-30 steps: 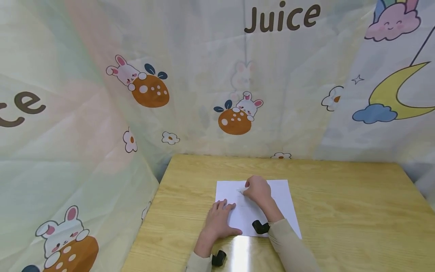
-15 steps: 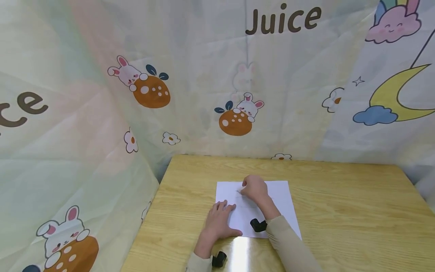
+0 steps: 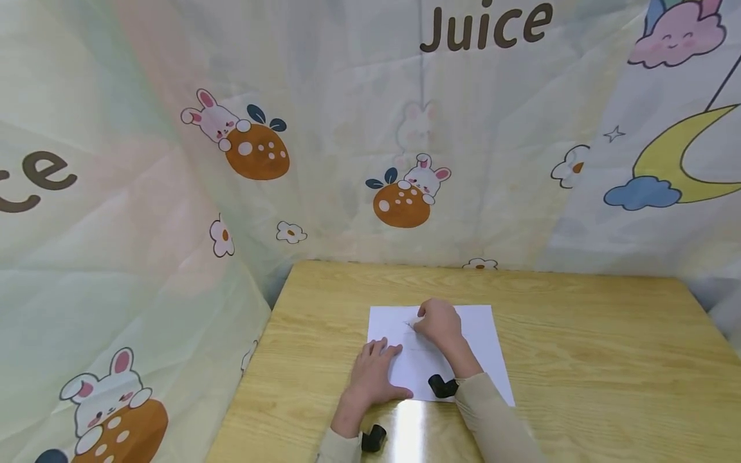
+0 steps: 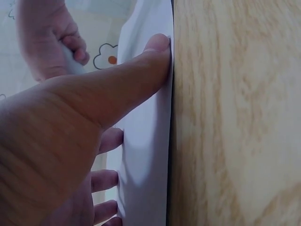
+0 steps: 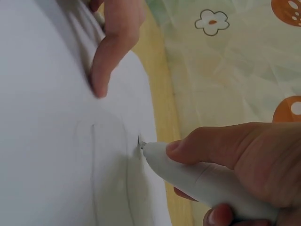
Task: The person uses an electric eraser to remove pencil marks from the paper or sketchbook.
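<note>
A white sheet of paper [image 3: 483, 350] lies on the wooden table [image 3: 602, 347]. My left hand [image 3: 372, 376] rests on its left part with fingers spread; in the left wrist view the thumb [image 4: 136, 70] touches the paper near its edge. My right hand [image 3: 441, 325] grips a thick white pen-shaped tool [image 5: 202, 181] near the sheet's far side. In the right wrist view its small metal tip meets the paper at a short dark mark [image 5: 138, 140]. Long faint grey lines [image 5: 93, 174] run beside it. The exact kind of tool cannot be told.
Black wrist-worn pieces [image 3: 442, 386] sit at both sleeves. Behind the table hangs a printed cloth [image 3: 336, 128] with rabbits and flowers, and it also covers the left side. Bare tabletop shows around the sheet.
My right hand shifted slightly left with the tool half a second ago, then came back right to nearly its earlier place. My left hand has stayed still.
</note>
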Motion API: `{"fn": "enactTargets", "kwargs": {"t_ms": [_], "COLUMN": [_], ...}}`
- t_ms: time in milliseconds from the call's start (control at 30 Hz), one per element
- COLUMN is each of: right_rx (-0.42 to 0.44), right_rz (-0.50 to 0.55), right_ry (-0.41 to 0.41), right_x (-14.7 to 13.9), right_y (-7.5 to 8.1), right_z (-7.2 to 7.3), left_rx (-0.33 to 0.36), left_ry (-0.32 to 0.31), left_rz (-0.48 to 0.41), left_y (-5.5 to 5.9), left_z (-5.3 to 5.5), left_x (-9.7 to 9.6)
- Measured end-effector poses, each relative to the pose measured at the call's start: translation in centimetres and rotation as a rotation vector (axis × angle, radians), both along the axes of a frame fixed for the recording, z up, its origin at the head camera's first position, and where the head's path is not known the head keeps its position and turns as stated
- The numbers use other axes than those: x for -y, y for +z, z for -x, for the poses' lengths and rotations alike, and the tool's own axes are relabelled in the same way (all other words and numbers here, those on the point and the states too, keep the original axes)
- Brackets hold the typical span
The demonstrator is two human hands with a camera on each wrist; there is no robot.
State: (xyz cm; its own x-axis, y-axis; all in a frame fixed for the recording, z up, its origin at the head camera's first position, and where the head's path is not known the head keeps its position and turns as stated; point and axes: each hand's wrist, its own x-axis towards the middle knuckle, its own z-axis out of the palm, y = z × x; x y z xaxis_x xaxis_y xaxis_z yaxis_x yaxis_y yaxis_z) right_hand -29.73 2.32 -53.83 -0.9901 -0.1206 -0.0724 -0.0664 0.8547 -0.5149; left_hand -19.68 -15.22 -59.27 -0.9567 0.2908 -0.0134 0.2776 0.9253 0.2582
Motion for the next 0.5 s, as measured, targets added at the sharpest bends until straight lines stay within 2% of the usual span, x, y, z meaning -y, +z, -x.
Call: {"fn": "enactTargets", "kwargs": {"t_ms": [133, 267, 500], "right_rx": [-0.016, 0.001, -0.029], "right_rz": [0.008, 0.007, 0.033], "right_ry": [0.022, 0.000, 0.010], "right_x": [0.0, -0.1, -0.2], "right_y": [0.4, 0.4, 0.0], "right_z": [0.1, -0.1, -0.3], "left_rx": [-0.008, 0.008, 0.063], "left_ry": [0.000, 0.010, 0.012], "left_rz": [-0.006, -0.002, 0.004], "left_y": [0.4, 0.8, 1.2], "left_z": [0.2, 0.1, -0.3], "left_x": [0.0, 0.1, 0.0]}}
